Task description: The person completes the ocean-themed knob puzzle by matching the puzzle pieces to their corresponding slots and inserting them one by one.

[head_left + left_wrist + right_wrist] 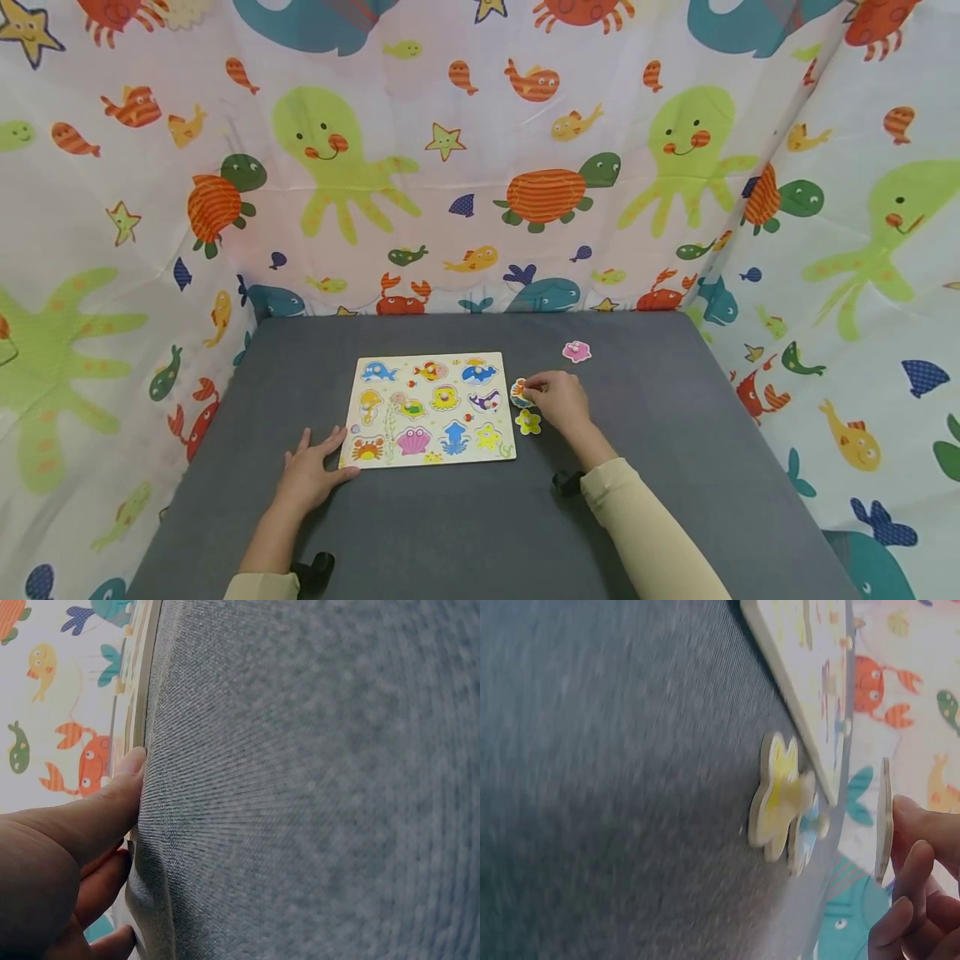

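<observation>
My left hand [306,477] rests at the near left corner of a wooden peg puzzle board [427,422], its fingers spread. In the left wrist view the thumb [112,802] touches the board's edge. My right hand [562,404], just right of the board, pinches a thin wooden puzzle piece [885,821]. In the right wrist view that piece is edge-on and raised off the table, its picture hidden. A yellow star-shaped piece [528,422] with a knob lies close below the hand. Beside it is a blue piece [806,832], partly covered in the right wrist view.
A pink piece [577,351] lies farther back on the grey cloth-covered table [450,533]. Several colourful sea-animal pictures fill the board. A curtain [480,167] printed with sea animals hangs behind the table and along both sides.
</observation>
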`<state>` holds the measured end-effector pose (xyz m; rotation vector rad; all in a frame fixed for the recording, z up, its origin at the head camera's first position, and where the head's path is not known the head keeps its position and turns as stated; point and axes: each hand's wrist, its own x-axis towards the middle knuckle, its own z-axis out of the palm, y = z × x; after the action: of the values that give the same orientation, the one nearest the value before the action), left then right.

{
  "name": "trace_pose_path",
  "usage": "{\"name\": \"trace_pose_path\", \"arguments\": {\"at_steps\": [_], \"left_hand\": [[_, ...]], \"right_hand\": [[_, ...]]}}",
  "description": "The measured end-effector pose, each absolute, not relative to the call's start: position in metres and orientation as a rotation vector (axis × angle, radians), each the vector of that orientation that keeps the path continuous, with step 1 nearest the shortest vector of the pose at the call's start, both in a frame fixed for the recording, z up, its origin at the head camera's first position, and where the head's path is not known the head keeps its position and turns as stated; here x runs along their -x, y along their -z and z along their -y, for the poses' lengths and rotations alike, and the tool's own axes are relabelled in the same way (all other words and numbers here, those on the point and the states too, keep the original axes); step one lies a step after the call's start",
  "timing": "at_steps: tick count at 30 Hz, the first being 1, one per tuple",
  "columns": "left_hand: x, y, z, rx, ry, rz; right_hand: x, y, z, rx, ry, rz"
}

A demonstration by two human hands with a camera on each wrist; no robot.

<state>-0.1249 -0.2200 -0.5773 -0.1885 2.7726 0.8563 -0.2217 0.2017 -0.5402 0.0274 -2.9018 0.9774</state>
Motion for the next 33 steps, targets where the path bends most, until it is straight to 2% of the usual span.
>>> {"name": "trace_pose_path", "arguments": {"at_steps": [33], "left_hand": [[0.126, 0.581, 0.223, 0.2, -0.899, -2.757]], "right_hand": [[0.197, 0.525, -0.111, -0.462, -1.02, 2.915]]}}
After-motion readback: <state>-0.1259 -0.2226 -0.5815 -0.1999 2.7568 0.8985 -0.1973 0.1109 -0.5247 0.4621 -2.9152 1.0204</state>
